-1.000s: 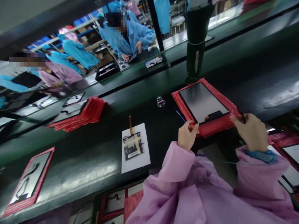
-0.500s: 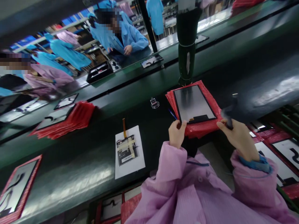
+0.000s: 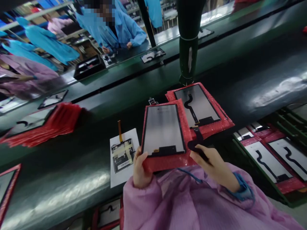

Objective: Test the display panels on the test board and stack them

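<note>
My left hand is closed on the lower left corner of a tablet-sized display panel, thumb on top. The panel lies on a red bubble-wrap sheet, lifted toward my body and tilted. Between the fingertips of my right hand is a black flex cable, curved, with its far end pointing away from me. It hangs beside the panel's lower right corner; whether they touch I cannot tell. Behind, a second panel with its own black cable lies on a red stack.
Left on the green bench is a white sheet with a circuit-like part. Farther left stands a red-wrapped panel stack. A green post rises behind. Lower right, a crate holds panels. A co-worker in blue sits opposite.
My left hand has brought a panel with its red wrap off the stack, leftward and toward me. Another panel with a cable now shows on the stack. My right hand moved left with the flex cable.
</note>
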`<act>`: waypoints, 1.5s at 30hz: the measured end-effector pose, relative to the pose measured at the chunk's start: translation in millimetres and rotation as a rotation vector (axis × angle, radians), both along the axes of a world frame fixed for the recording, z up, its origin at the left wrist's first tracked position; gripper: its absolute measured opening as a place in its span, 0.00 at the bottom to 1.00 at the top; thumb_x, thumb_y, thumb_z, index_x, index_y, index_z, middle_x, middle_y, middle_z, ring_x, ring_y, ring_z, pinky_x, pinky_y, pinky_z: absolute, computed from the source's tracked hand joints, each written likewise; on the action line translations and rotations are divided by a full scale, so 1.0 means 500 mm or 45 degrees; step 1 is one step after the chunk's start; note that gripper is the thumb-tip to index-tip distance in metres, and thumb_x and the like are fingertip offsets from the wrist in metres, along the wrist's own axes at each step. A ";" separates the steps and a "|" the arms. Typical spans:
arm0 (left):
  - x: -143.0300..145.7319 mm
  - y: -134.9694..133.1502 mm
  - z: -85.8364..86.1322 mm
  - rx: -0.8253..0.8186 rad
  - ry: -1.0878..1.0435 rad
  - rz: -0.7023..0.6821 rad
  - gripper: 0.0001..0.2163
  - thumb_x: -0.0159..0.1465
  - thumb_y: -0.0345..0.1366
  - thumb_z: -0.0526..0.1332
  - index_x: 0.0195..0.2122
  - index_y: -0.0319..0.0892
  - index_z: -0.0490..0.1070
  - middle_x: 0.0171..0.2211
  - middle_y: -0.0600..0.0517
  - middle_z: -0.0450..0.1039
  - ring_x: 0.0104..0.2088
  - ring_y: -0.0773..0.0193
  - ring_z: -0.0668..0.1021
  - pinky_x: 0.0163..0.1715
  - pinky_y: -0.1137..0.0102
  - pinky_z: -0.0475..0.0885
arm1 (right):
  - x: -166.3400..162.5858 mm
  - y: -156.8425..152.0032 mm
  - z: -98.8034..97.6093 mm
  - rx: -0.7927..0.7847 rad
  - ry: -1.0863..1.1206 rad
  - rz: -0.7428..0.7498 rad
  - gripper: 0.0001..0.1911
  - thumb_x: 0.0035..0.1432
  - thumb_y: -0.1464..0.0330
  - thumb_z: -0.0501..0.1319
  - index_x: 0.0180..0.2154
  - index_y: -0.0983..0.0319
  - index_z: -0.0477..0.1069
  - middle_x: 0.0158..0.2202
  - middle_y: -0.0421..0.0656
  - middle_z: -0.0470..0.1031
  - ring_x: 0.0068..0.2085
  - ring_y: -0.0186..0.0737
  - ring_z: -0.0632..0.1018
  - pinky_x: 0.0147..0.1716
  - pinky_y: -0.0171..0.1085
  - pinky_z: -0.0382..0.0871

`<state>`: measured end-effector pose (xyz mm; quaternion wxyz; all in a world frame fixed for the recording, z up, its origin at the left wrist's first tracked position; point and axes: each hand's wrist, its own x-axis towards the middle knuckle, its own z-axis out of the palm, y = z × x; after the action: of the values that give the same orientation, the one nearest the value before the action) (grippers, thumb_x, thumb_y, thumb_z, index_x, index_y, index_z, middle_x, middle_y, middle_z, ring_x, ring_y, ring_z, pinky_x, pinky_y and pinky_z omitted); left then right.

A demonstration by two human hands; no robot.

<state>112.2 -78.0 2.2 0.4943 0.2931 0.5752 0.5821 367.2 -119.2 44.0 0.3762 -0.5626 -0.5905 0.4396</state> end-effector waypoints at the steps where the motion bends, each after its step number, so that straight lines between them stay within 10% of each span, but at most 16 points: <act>1: -0.022 -0.022 -0.013 -0.003 0.030 0.022 0.12 0.56 0.45 0.70 0.37 0.50 0.71 0.37 0.50 0.79 0.38 0.54 0.82 0.35 0.61 0.80 | -0.008 -0.001 -0.006 -0.027 0.095 0.031 0.20 0.70 0.54 0.54 0.34 0.61 0.72 0.21 0.37 0.63 0.22 0.33 0.62 0.23 0.35 0.56; 9: -0.043 -0.059 -0.052 -0.106 -0.011 0.052 0.18 0.50 0.45 0.73 0.32 0.46 0.64 0.34 0.54 0.78 0.35 0.61 0.81 0.35 0.68 0.76 | -0.047 0.084 -0.004 -0.186 0.529 0.212 0.23 0.70 0.50 0.54 0.36 0.62 0.75 0.29 0.40 0.69 0.29 0.32 0.67 0.30 0.34 0.62; 18: -0.042 -0.076 0.017 0.058 1.265 0.267 0.08 0.64 0.39 0.63 0.28 0.45 0.70 0.25 0.54 0.69 0.24 0.66 0.68 0.29 0.71 0.65 | -0.168 0.269 0.034 -0.399 0.576 0.547 0.23 0.66 0.48 0.59 0.45 0.60 0.75 0.31 0.37 0.63 0.26 0.28 0.64 0.19 0.28 0.53; 28: -0.078 0.146 0.059 0.247 0.637 -0.856 0.15 0.66 0.46 0.64 0.28 0.42 0.76 0.22 0.53 0.75 0.23 0.66 0.77 0.24 0.74 0.71 | -0.249 0.347 -0.015 -0.196 0.578 0.650 0.26 0.64 0.44 0.59 0.42 0.61 0.74 0.34 0.40 0.70 0.27 0.29 0.68 0.22 0.28 0.60; 38: -0.103 0.198 0.004 0.173 0.753 -0.909 0.14 0.69 0.40 0.62 0.27 0.40 0.76 0.22 0.53 0.74 0.23 0.69 0.75 0.24 0.75 0.68 | -0.238 0.359 -0.056 0.060 0.182 0.600 0.03 0.60 0.68 0.65 0.35 0.61 0.77 0.39 0.40 0.77 0.41 0.38 0.78 0.43 0.38 0.75; 45: -0.151 0.195 0.048 0.462 1.256 -0.792 0.09 0.70 0.37 0.62 0.33 0.40 0.74 0.27 0.55 0.70 0.26 0.72 0.69 0.28 0.73 0.64 | -0.228 0.350 -0.034 -0.176 0.079 0.446 0.07 0.58 0.70 0.69 0.40 0.57 0.75 0.33 0.39 0.77 0.34 0.37 0.80 0.29 0.34 0.78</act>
<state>36.8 19.5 26.3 0.2587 0.7618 0.5156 0.2948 253.4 55.5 26.9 0.2725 -0.4619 -0.6359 0.5550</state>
